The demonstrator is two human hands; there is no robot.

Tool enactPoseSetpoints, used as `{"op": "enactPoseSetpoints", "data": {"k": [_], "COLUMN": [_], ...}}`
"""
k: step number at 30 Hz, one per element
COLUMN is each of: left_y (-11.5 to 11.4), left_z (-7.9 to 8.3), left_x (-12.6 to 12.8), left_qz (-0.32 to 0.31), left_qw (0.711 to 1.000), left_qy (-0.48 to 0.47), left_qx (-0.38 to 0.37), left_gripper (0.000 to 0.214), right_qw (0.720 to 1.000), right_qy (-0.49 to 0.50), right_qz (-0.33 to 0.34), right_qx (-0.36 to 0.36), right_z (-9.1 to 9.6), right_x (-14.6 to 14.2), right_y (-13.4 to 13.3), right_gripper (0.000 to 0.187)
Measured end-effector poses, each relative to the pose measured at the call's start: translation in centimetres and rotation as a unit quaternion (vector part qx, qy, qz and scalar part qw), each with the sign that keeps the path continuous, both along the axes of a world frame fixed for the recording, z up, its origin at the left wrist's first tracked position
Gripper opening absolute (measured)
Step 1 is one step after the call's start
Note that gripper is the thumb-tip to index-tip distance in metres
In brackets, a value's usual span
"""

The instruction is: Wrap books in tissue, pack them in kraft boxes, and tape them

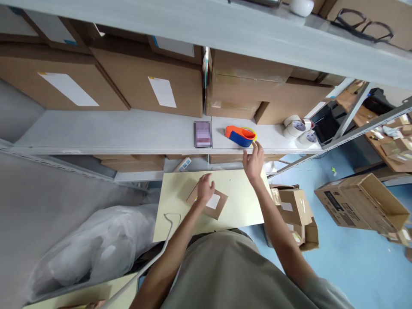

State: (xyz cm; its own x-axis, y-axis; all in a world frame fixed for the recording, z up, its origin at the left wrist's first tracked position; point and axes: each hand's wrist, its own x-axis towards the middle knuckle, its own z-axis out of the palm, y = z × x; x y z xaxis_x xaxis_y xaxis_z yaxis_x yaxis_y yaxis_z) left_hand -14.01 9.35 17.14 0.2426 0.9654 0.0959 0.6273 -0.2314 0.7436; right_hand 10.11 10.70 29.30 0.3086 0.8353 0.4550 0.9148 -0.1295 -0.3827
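A small brown cardboard box (221,204) with a white label lies at an angle on the pale yellow table (241,193). My left hand (205,189) is over its upper left part, thumb and fingers apart; whether it presses on the box I cannot tell. My right hand (253,162) reaches up to the shelf's front edge, thumb and fingers spread, with nothing in it. Just beyond its fingertips sits an orange and blue tape dispenser (240,136) with a yellow edge. The fingertips look close to it, but contact cannot be made out.
On the shelf (144,133) are a phone-like object with a blurred screen (202,134), tape rolls (295,128) and large cartons (167,86). A white cable or rod (169,234) crosses the table's left side. Open cartons (360,201) stand on the right floor; wrapped bulk (106,240) lies left.
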Motion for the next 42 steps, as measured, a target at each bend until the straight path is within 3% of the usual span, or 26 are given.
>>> {"op": "enactPoseSetpoints", "data": {"k": [2,3,5,6,7,11,13,15,22,25,28,30,34,39,42], "left_y": [-0.2,-0.1,0.5,1.0,1.4,2.2,1.6,0.4,-6.1,-8.6,-10.1,-10.5,-9.8,-8.3,-8.6], "left_z": [-3.2,-4.3,-5.9,-6.3,-6.6,-6.8,-6.4,-5.8,-4.3,-4.7,-5.4,-5.8,-6.4,-6.7,-6.5], "left_x": [-3.3,-4.6,-6.4,-6.9,-7.1,-6.9,-6.6,-6.4,-5.2,-3.9,-2.9,-2.4,-1.7,-1.7,-2.0], "left_qz": [0.069,0.089,0.106,0.101,0.097,0.052,0.043,0.056,0.044,0.039,0.015,0.005,0.024,-0.019,-0.019], "left_qw": [0.994,0.989,0.981,0.978,0.975,0.956,0.951,0.956,0.984,0.98,0.968,0.96,0.945,0.939,0.932], "left_qy": [0.047,0.065,0.082,0.084,0.083,0.084,0.099,0.107,0.016,0.033,0.083,0.107,0.128,0.019,-0.001], "left_qx": [-0.065,-0.097,-0.143,-0.162,-0.179,-0.275,-0.291,-0.266,-0.173,-0.19,-0.237,-0.258,-0.299,-0.343,-0.361], "left_gripper": [0.049,0.054,0.063,0.064,0.063,0.055,0.055,0.055,0.036,0.029,0.022,0.024,0.044,0.054,0.057], "right_qw": [0.993,0.981,0.924,0.888,0.869,0.818,0.793,0.788,0.859,0.888,0.895,0.895,0.882,0.833,0.825], "right_qy": [0.099,0.155,0.266,0.316,0.338,0.423,0.492,0.53,0.45,0.377,0.323,0.317,0.344,0.415,0.424], "right_qz": [-0.043,-0.065,-0.104,-0.109,-0.11,-0.081,-0.058,-0.044,-0.072,-0.089,-0.121,-0.124,-0.059,0.031,0.072], "right_qx": [-0.036,-0.099,-0.253,-0.315,-0.344,-0.381,-0.356,-0.311,-0.235,-0.249,-0.282,-0.288,-0.317,-0.365,-0.367], "right_z": [-3.9,-6.0,-10.0,-11.7,-13.2,-16.6,-17.0,-16.9,-14.7,-14.6,-15.3,-15.8,-16.4,-16.6,-16.7], "right_x": [-1.3,-2.3,-4.4,-5.5,-6.5,-9.3,-9.6,-9.2,-4.6,-2.9,-2.1,-1.6,-0.3,1.7,2.5], "right_y": [-4.3,-6.3,-9.9,-11.3,-12.4,-14.9,-15.7,-16.6,-20.5,-21.0,-20.9,-20.7,-20.2,-19.7,-19.9], "right_gripper": [0.065,0.068,0.074,0.076,0.075,0.074,0.079,0.082,0.083,0.078,0.078,0.079,0.078,0.08,0.079]}}
